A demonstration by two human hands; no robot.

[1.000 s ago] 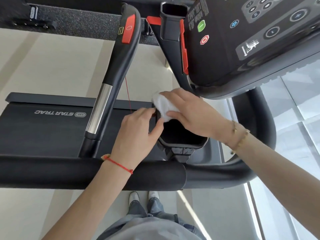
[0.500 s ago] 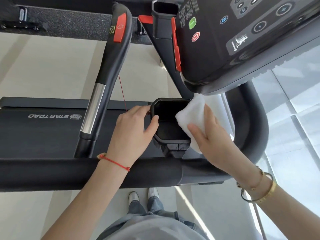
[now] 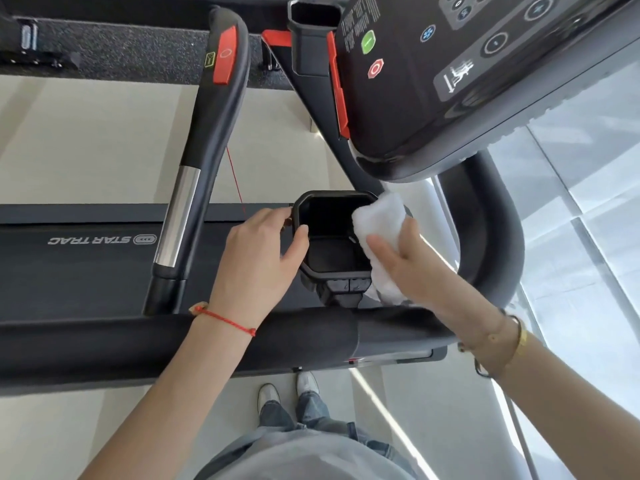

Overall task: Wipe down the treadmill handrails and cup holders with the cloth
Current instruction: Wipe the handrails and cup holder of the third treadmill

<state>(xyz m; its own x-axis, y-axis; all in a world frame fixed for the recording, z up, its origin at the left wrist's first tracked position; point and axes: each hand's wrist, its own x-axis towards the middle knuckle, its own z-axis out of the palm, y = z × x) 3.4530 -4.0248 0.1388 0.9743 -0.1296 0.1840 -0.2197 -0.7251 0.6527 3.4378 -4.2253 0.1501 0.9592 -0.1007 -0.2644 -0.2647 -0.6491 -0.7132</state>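
Two hands met at the black cup holder (image 3: 329, 271); the left hand (image 3: 256, 261) gripped its left rim, thumb over the edge; right hand (image 3: 412, 268) fingers (image 3: 379, 244) pinched the white cloth (image 3: 379, 220) against its right rim; the hollow between lay open.

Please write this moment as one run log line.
phase: wiping | left hand: steadies black plastic cup holder | right hand: presses white cloth on its right rim | black foam handrail: untouched
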